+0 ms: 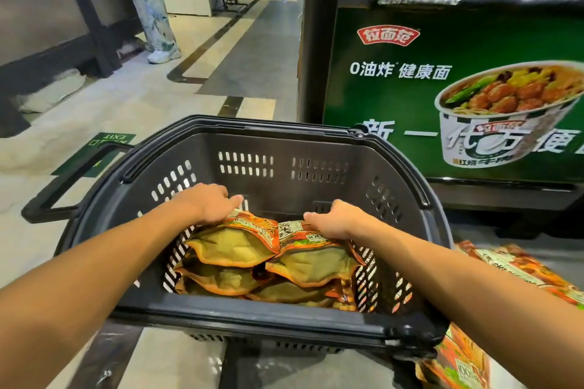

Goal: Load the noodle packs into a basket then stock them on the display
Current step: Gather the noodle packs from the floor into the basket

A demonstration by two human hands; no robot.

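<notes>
Gripping noodle packs (249,243) in basket (252,319): left hand (208,204), right hand (335,219).

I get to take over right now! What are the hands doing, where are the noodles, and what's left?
Left hand: grips the top left noodle pack in the basket.
Right hand: grips the top right noodle pack.
Done: several packs are stacked in the basket.
Left: more loose packs lie outside, to the basket's right; load them, then stock the display. No shelf is visible yet.

My two bare arms

My left hand (207,202) and right hand (333,219) wear nothing: no sleeves, gloves, rings or watch.
</notes>
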